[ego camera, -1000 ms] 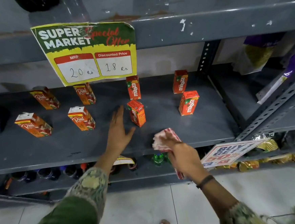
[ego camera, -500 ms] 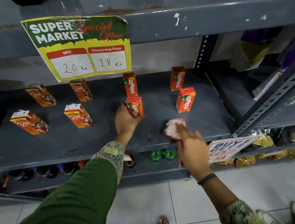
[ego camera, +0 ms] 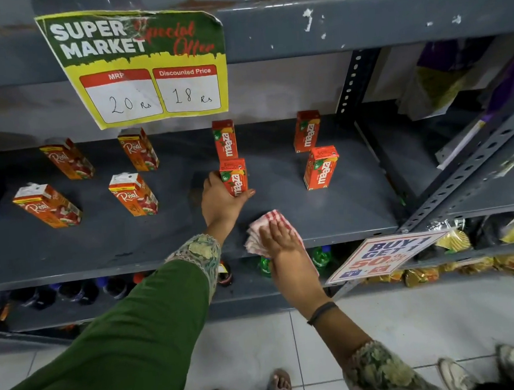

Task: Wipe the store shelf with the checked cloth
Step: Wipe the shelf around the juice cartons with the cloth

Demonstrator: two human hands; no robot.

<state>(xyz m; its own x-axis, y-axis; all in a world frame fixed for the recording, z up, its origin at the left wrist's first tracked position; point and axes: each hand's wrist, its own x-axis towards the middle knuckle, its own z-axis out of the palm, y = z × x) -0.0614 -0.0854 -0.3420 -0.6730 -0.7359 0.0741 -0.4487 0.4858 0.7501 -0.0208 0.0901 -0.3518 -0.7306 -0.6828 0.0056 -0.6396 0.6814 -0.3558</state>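
The grey metal shelf (ego camera: pixel 337 219) runs across the middle of the view. My right hand (ego camera: pixel 279 239) presses the red-and-white checked cloth (ego camera: pixel 265 225) flat on the shelf near its front edge. My left hand (ego camera: pixel 222 199) grips a small orange Maaza juice carton (ego camera: pixel 234 178) that stands just behind and left of the cloth. Part of the cloth hangs over the shelf's front edge under my wrist.
Other Maaza cartons (ego camera: pixel 321 166) stand at the right, Real juice cartons (ego camera: pixel 132 194) at the left. A price poster (ego camera: pixel 144 65) hangs from the shelf above. A slotted upright (ego camera: pixel 351 82) bounds the right. Bottles (ego camera: pixel 264 266) and an offer sign (ego camera: pixel 383 254) sit below.
My left hand reached forward and closed on the front Maaza carton. My right hand brought the cloth up from the shelf's edge and laid it flat on the shelf surface.
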